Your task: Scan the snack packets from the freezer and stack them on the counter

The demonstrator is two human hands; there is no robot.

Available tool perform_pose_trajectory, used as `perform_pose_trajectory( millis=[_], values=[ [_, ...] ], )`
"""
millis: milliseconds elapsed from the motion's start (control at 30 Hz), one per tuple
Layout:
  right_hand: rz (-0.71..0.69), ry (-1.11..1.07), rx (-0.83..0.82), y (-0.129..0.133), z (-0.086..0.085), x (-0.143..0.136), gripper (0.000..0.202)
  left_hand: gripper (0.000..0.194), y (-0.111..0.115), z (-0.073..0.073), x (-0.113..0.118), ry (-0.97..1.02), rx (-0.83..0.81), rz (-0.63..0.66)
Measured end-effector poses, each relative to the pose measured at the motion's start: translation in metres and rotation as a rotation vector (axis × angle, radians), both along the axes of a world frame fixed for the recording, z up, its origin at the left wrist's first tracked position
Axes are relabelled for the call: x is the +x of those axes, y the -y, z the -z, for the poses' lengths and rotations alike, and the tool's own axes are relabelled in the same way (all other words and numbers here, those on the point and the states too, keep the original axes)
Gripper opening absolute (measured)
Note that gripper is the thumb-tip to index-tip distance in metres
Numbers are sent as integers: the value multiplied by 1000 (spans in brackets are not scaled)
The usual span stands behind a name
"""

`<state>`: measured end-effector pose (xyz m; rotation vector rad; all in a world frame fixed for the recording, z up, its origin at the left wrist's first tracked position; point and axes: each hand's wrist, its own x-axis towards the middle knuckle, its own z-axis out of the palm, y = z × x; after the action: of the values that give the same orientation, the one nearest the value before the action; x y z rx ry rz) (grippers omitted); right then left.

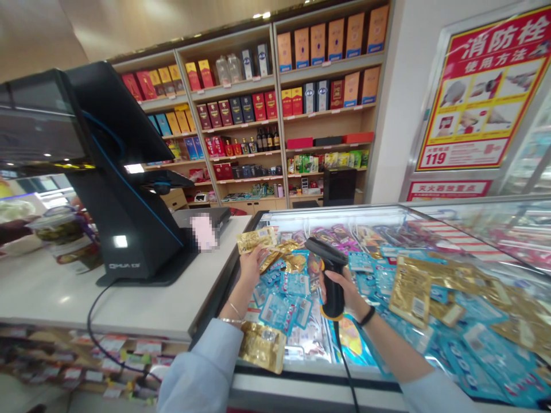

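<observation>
My left hand (253, 263) is closed on a gold packet (252, 241) above the left side of a glass-topped chest display. My right hand (350, 292) grips a black barcode scanner (332, 287) with an orange-yellow base, its head tilted to the left. A cable (343, 358) hangs down from the scanner's handle. Beneath both hands are many blue packets (278, 310), with more gold packets among them. One gold packet (263, 347) lies below my left wrist, and another gold packet (411, 291) lies to the right of the scanner.
A white counter (206, 287) on the left bears a black point-of-sale terminal (133, 229) and a lidded jar (64, 235), blurred. Shelves (275, 115) of boxes and bottles stand behind. A red poster (486, 92) hangs on the right. The chest's edge (228, 287) adjoins the counter.
</observation>
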<state>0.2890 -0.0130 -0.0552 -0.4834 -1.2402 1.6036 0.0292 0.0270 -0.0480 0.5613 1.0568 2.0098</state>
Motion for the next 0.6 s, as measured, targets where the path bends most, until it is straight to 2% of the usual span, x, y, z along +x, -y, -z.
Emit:
perform_pose_trajectory(
  millis=[267, 600],
  values=[
    [-84, 9, 89, 7, 0, 1, 42, 26, -2, 2, -2, -85, 45, -56],
    [-85, -11, 131, 10, -3, 4, 38, 27, -3, 4, -3, -94, 72, -52]
  ],
)
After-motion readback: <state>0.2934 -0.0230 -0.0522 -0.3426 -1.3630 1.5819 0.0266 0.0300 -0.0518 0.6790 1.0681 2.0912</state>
